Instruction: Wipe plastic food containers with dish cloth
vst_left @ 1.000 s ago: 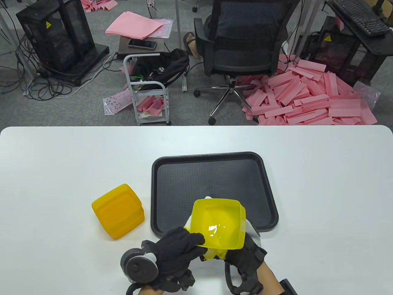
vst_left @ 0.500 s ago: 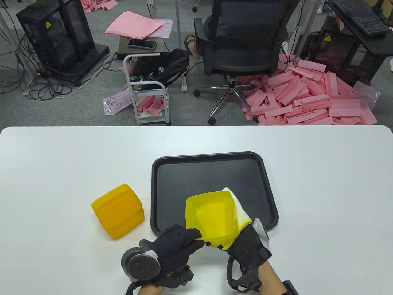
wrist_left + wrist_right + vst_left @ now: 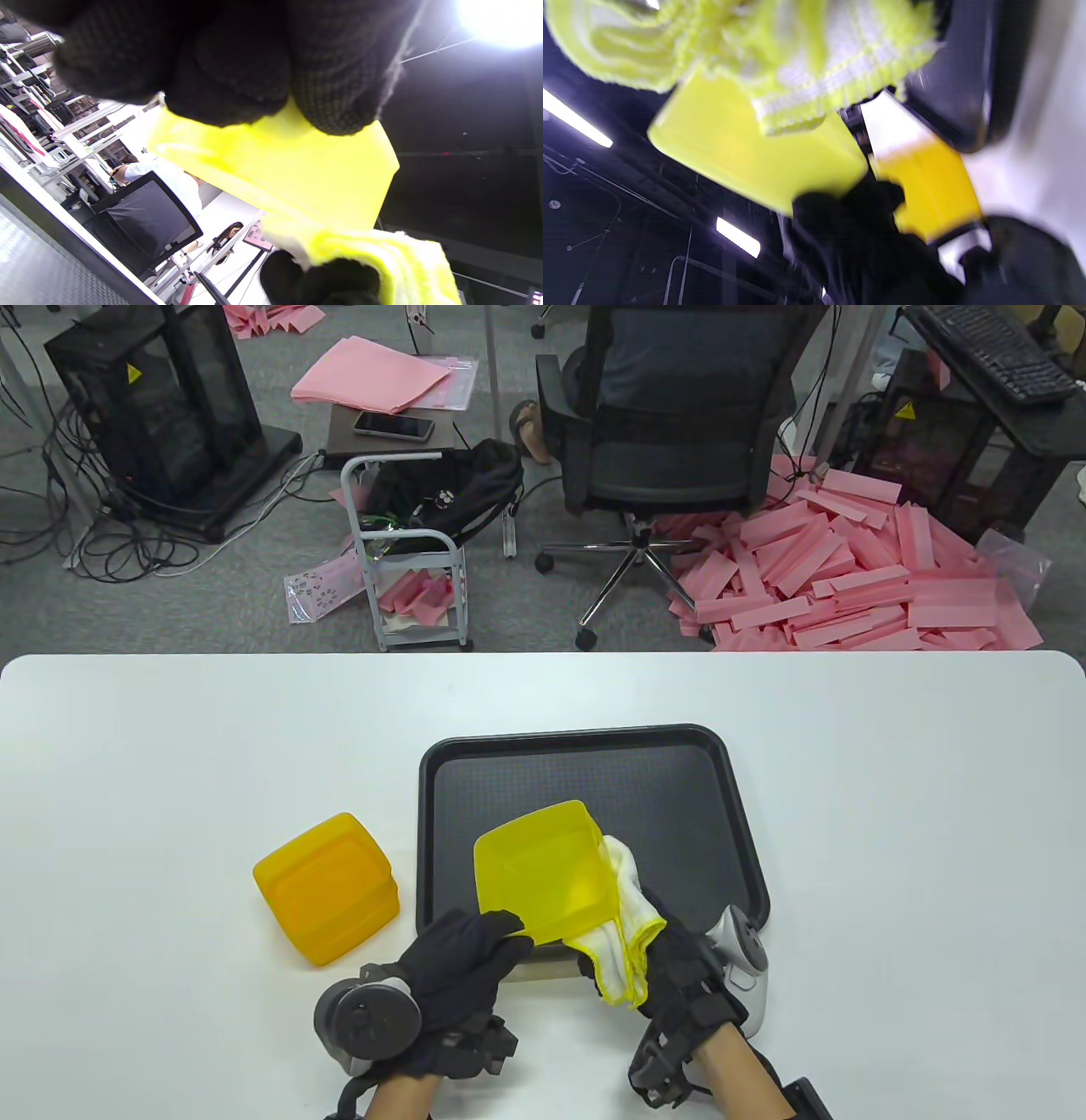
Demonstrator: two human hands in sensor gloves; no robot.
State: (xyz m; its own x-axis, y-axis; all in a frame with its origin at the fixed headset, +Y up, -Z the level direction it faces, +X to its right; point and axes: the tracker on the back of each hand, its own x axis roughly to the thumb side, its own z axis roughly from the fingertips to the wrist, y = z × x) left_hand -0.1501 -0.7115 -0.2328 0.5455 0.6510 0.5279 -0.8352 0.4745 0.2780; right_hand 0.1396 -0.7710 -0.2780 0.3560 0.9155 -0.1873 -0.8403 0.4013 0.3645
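My left hand grips the near rim of a translucent yellow container and holds it tilted above the near edge of the black tray. My right hand holds a white dish cloth with yellow edging pressed against the container's right outer side. In the left wrist view my gloved fingers clamp the yellow wall, with the cloth below. The right wrist view is blurred and shows the cloth over the container. A second, orange-yellow container lies upside down on the table to the left.
The tray lies at the table's middle, near the front. The white table stretches wide on both sides. Beyond its far edge are an office chair, a small cart and piles of pink foam strips on the floor.
The container has swung left and tipped, its opening turning away to the left. The cloth has slid from beneath it to its right outer side, and both hands have shifted slightly left.
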